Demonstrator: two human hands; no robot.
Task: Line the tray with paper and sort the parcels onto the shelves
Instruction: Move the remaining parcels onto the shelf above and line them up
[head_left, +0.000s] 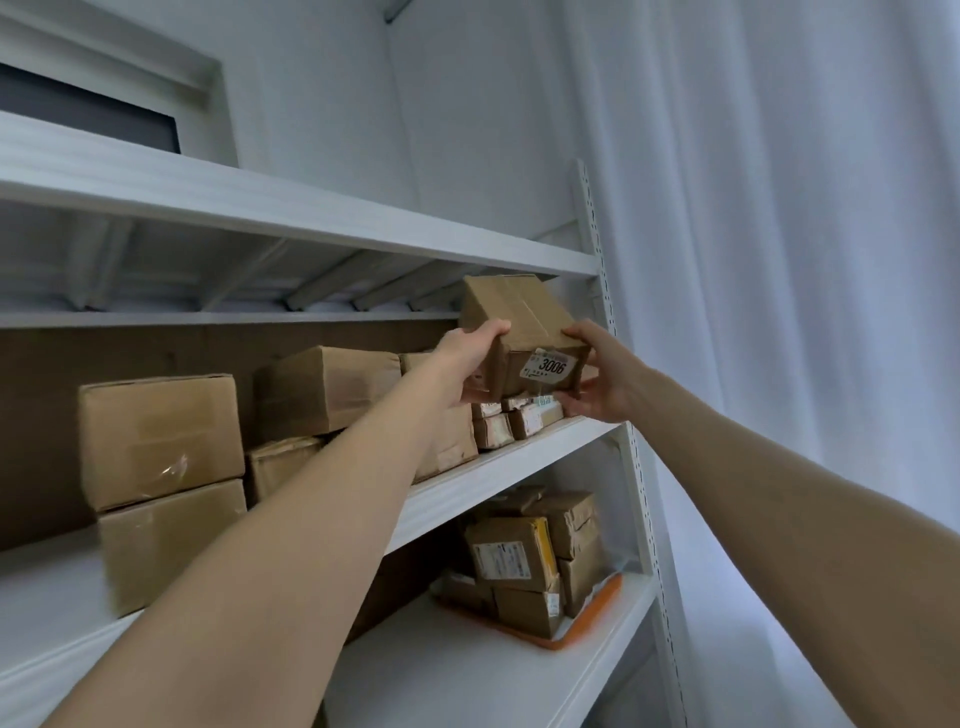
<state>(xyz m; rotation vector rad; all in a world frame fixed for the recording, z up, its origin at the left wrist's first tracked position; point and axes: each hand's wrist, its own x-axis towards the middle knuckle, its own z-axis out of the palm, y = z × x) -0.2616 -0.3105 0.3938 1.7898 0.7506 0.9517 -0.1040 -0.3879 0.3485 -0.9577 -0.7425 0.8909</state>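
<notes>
Parcel 3006 (524, 332): left hand (470, 364) and right hand (602, 382) grip its ends, fingers (493, 329) curled. Small parcels (514, 421) at its 6 o'clock. Likely risk: an uneven set-down tips it off the shelf (519, 461).

White curtain (779, 260) beside pale wall (467, 130)

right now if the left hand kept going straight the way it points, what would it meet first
The left hand grips the 3006 parcel, so that comes first; beyond it the space above the small parcels looks free as far as shown, though depth is unclear.
</notes>
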